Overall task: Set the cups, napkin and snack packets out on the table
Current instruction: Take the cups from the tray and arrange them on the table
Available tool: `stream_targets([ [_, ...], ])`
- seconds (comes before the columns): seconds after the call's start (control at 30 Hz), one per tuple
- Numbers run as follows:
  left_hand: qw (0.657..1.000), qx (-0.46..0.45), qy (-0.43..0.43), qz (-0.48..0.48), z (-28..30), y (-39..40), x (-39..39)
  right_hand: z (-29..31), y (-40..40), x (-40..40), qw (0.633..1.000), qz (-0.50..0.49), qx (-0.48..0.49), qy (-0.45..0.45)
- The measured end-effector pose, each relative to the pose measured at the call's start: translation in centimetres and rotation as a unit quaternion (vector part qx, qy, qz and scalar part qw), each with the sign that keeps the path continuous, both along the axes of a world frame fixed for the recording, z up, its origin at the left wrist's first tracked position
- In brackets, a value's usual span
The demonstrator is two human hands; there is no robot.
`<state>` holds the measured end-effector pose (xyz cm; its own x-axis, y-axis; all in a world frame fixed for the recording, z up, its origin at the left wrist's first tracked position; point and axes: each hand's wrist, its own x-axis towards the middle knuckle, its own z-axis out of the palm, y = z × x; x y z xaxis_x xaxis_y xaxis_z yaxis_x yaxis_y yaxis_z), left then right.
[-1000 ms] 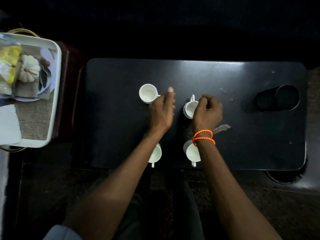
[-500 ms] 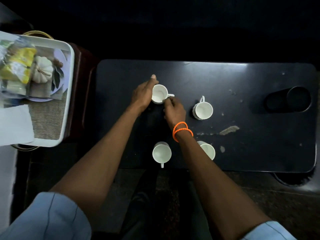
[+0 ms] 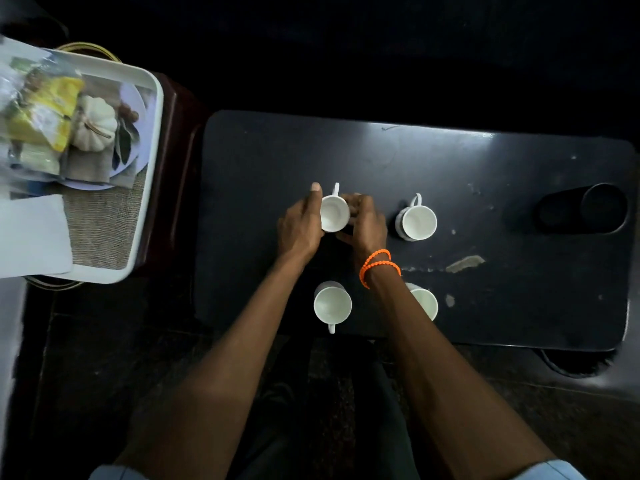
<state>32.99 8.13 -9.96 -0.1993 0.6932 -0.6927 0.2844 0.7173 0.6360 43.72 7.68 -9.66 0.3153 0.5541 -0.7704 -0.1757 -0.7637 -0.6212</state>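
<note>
Several white cups stand on the black table (image 3: 450,161). My left hand (image 3: 300,226) and my right hand (image 3: 367,223) clasp the far left cup (image 3: 333,213) from both sides; its handle points away from me. A second cup (image 3: 417,222) stands to its right, also with its handle turned away. Near the front edge sit a third cup (image 3: 332,305), handle towards me, and a fourth cup (image 3: 425,302) half hidden by my right forearm. Yellow snack packets (image 3: 41,112) and a white napkin (image 3: 31,233) lie in the white tray (image 3: 152,161) at the left.
A dark cylinder (image 3: 585,209) lies on its side at the table's right end. The tray rests on a dark red stand (image 3: 173,174) and also holds a white pumpkin ornament (image 3: 95,123) on a plate, plus a woven mat (image 3: 104,226). Orange bands circle my right wrist.
Both hands left the far right cup and closed around the far left cup. That cup's handle turned from pointing right to pointing away from me.
</note>
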Motion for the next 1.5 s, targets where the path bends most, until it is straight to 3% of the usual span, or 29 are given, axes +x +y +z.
stream_targets([
  [0.17, 1.000, -0.005, 0.002, 0.024, -0.1, -0.7, -0.8, -0.1, -0.7, -0.7, 1.000, 0.008, 0.000, 0.005],
  [0.4, 0.999, 0.010, 0.025, -0.018, -0.2, -0.5, -0.9, 0.4, -0.8, -0.8, 0.999, 0.013, 0.026, -0.017],
  [0.47, 0.996, 0.046, 0.049, -0.064, -0.5, -0.9, -0.8, 0.2, -1.1, 0.2, 0.988, 0.030, 0.096, -0.115],
  [0.57, 0.987, 0.079, 0.077, -0.115, -0.6, -1.6, -0.5, -0.3, -1.8, 3.2, 0.930, 0.076, 0.157, -0.323],
  [0.63, 0.977, 0.101, 0.106, -0.157, -0.5, -2.0, -0.2, -0.5, -2.0, 5.4, 0.878, 0.103, 0.138, -0.446],
  [0.7, 0.957, 0.131, 0.144, -0.214, -0.6, -2.1, 0.0, -0.8, -2.1, 7.2, 0.855, 0.147, 0.063, -0.494],
  [0.77, 0.942, 0.151, 0.172, -0.245, -0.6, -2.1, 0.1, -1.5, -2.2, 8.4, 0.875, 0.178, 0.025, -0.450],
  [0.87, 0.938, 0.167, 0.179, -0.245, -0.8, -2.1, 0.1, -2.4, -2.8, 9.5, 0.900, 0.175, 0.053, -0.395],
  [1.13, 0.939, 0.178, 0.180, -0.232, -0.7, -3.0, -0.1, -2.3, -4.5, 10.3, 0.897, 0.159, 0.072, -0.407],
  [1.3, 0.944, 0.172, 0.210, -0.189, 0.7, -8.3, 0.2, -0.1, -8.9, 10.1, 0.893, 0.116, 0.034, -0.433],
  [1.5, 0.922, 0.124, 0.212, -0.298, -0.1, -13.7, 0.8, -1.1, -15.6, 8.0, 0.912, 0.141, 0.007, -0.385],
])
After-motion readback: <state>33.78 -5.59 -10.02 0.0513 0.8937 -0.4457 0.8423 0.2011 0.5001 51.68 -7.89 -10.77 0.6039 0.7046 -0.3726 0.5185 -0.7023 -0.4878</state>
